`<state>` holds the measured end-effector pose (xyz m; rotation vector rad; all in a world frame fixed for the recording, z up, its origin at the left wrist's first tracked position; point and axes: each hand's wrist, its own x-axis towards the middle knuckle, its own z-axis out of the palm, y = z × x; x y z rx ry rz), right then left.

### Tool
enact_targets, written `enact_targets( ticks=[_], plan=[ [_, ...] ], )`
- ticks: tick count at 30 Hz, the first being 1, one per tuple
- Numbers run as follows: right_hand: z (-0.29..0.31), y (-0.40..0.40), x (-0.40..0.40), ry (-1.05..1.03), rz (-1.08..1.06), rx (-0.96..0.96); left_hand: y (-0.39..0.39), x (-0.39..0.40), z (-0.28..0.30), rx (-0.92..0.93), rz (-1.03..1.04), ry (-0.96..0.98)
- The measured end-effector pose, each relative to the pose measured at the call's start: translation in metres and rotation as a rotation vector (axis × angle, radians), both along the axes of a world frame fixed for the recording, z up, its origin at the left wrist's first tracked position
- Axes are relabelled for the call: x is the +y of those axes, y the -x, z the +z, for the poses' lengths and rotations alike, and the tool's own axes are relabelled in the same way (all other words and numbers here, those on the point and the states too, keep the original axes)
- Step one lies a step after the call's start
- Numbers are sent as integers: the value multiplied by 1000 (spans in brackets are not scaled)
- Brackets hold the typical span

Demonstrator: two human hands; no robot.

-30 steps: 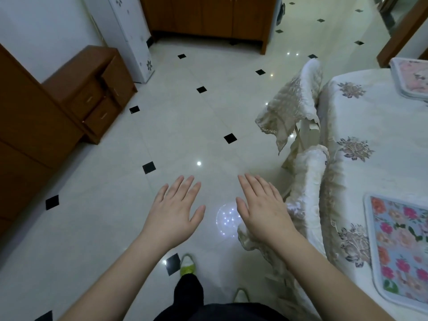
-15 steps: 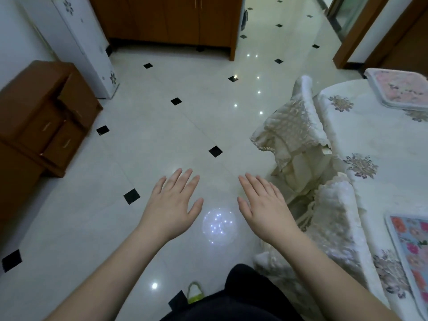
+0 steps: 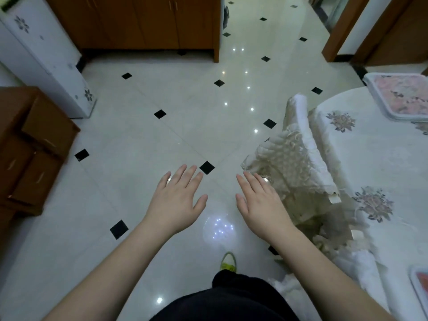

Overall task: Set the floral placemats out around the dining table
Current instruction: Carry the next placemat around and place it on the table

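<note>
Only a corner of one floral placemat (image 3: 420,286) showed at the right edge, cut off, lying on the dining table (image 3: 379,163). A pink placemat (image 3: 400,96) lay farther along it, also cropped. Your left hand (image 3: 176,202) and right hand (image 3: 261,205) were spread flat, fingers straight, holding nothing, above the floor.

The desk (image 3: 370,163) stood at 3 o'clock, with 1 placemat (image 3: 400,96) on its far part and another (image 3: 420,290) at its near edge. A covered chair (image 3: 298,158) stood against its left side. Drawers (image 3: 30,144) stood at 9 o'clock, a cabinet (image 3: 143,22) at 12.
</note>
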<state>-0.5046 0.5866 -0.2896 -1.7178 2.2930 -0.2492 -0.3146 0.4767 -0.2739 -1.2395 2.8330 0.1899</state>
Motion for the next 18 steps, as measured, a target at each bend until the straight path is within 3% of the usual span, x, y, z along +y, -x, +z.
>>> enact_targets(
  ticks=[18],
  plan=[
    [-3,97,-262,13,-92,-21,123,-266,-6,26,-95,44]
  ],
)
